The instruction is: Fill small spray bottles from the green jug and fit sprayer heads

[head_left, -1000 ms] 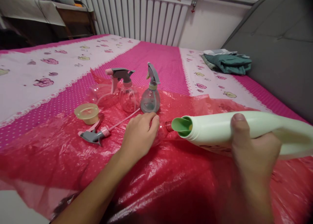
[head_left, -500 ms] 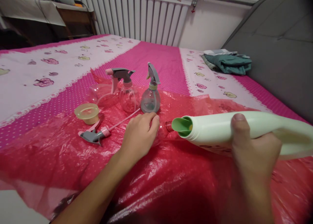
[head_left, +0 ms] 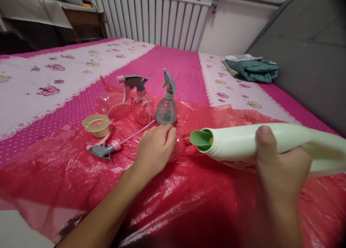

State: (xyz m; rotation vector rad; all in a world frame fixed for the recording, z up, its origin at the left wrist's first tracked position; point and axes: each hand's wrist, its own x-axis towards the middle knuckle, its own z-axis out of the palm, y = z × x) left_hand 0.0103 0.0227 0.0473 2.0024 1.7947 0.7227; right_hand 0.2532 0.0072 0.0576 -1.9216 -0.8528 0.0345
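Note:
My right hand (head_left: 281, 165) grips a large pale green jug (head_left: 238, 140) that lies nearly level, its green pouring spout (head_left: 198, 138) pointing left. Just left of that spout is the threaded neck of a clear bottle (head_left: 178, 147), tipped toward the jug. My left hand (head_left: 155, 145) is closed around this bottle and hides most of it. Whether liquid flows between them I cannot tell. Left of my left hand lies a loose grey and pink spray head (head_left: 104, 150) with its thin pink tube.
Behind my left hand stand a grey-topped spray bottle (head_left: 166, 111) and a pink one (head_left: 142, 109). A yellowish cup (head_left: 96, 124) sits at left. Red plastic sheeting (head_left: 167, 197) covers the bed's near part. Folded clothes (head_left: 251, 69) lie by the grey headboard (head_left: 302, 35).

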